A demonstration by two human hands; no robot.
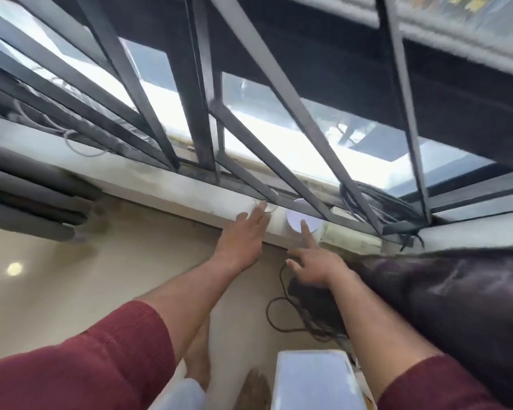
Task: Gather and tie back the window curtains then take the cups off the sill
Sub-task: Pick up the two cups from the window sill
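In the head view, tilted and blurred, the curtain part of the job looks finished. The left curtain [33, 199] is bunched into tight folds at the left edge of the window, and the right curtain [444, 294] is gathered into a dark bundle at the right, so the glass and the metal bars [282, 93] stand uncovered. Whether either bundle is actually tied I cannot tell; no tie shows.

What remains is the cups, and both are on the sill [166, 187], side by side and near each other. The clear cup [264, 204] stands against the foot of a bar, hard to make out through the blur. The white cup [302, 218] sits just to its right.

Both arms reach up in red sleeves [80, 362]. The left hand [243, 238] has its fingers stretched out straight, the tips at the clear cup and holding nothing. The right hand [311, 261] has one finger extended onto the white cup's face while the others spread loosely; it grips nothing either.

Neither cup is lifted yet, so I judge the second half has only just begun.

A cable [274, 309] hangs below the sill, and a white box [314, 380] stands beneath it.
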